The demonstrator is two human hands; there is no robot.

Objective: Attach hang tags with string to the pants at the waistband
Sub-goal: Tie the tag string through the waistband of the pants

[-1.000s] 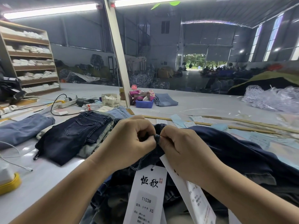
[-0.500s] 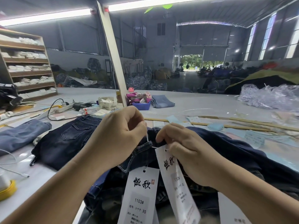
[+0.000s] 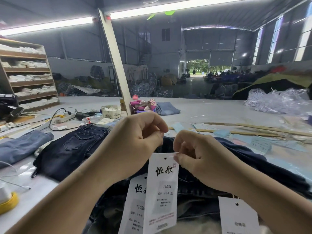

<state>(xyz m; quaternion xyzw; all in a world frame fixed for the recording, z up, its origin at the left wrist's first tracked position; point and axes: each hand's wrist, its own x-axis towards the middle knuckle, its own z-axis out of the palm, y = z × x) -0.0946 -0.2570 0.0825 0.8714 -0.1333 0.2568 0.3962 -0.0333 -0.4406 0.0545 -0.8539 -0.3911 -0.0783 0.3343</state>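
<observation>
Right hand (image 3: 194,156) pinches the hang tag (image 3: 161,191) upright (long axis vertical); left hand (image 3: 135,146) curled, contents unclear.

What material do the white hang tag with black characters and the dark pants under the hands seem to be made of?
White hang tag: it looks like stiff card with a smooth, slightly glossy face. It hangs flat, has a punched hole at the top, and carries sharp print. It may be coated; I cannot tell.

Dark pants: they look like denim, dark indigo and matte, with visible stitched seams and soft heavy folds.
</observation>
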